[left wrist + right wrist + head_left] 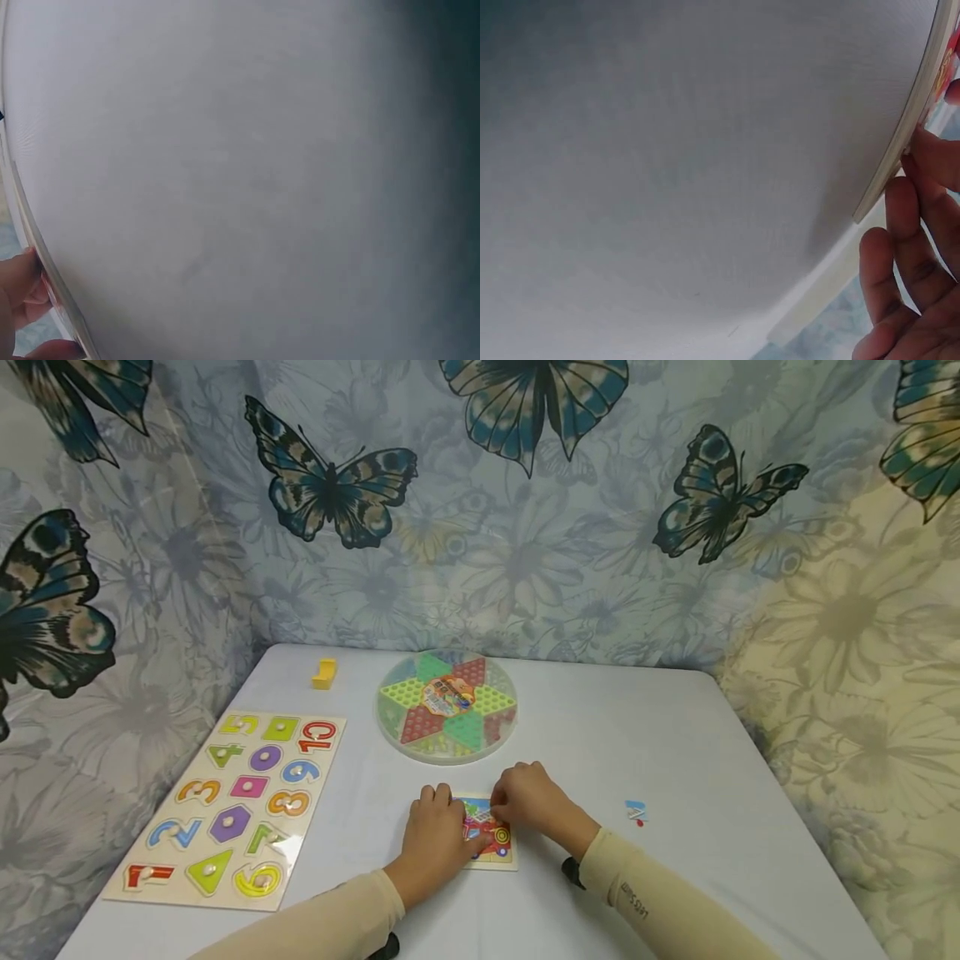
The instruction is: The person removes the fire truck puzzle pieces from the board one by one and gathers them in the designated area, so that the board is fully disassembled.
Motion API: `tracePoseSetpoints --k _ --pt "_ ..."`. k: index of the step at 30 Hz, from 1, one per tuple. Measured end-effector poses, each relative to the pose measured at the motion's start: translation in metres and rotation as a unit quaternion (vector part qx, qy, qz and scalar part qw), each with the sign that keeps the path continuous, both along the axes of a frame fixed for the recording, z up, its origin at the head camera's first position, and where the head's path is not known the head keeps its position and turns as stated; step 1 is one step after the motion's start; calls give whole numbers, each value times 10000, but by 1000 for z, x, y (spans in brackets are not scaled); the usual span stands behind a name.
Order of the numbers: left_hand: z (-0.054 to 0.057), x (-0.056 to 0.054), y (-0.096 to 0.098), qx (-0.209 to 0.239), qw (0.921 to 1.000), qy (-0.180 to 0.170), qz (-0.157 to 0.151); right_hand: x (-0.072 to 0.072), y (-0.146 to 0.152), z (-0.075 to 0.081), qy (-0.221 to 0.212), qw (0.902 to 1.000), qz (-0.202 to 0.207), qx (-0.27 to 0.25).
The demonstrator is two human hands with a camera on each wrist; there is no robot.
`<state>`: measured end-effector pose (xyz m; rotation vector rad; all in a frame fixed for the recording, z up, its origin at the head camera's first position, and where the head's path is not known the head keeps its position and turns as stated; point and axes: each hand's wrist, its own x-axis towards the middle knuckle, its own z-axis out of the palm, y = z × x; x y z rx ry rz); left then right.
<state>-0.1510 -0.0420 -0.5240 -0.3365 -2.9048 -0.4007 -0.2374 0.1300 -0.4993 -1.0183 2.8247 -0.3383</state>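
A small picture puzzle board with a red vehicle on it lies on the table in front of me. My left hand rests on its left part, the thumb reaching over the picture. At the board's upper right, my right hand has thumb and index finger brought together on a small puzzle piece, mostly hidden by the fingertips. The right wrist view shows these fingertips against the board's edge, with the other fingers loosely bent. Loose blue-and-white puzzle pieces lie to the right, with a red spot beside them.
A large number-and-shape board lies at the left. Behind the hands is a round Chinese checkers board under a clear cover. A small yellow piece stands at the back left. Butterfly-patterned cloth borders the white table.
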Motion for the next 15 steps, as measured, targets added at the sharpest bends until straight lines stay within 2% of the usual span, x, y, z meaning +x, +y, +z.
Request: tracePoseSetpoints --k 8,15 --pt "2 -1 0 -168 9996 -207 66 -3 -1 2 271 9995 102 -87" --pt "3 -1 -1 37 9996 -270 104 -2 -4 5 274 9996 102 -24"
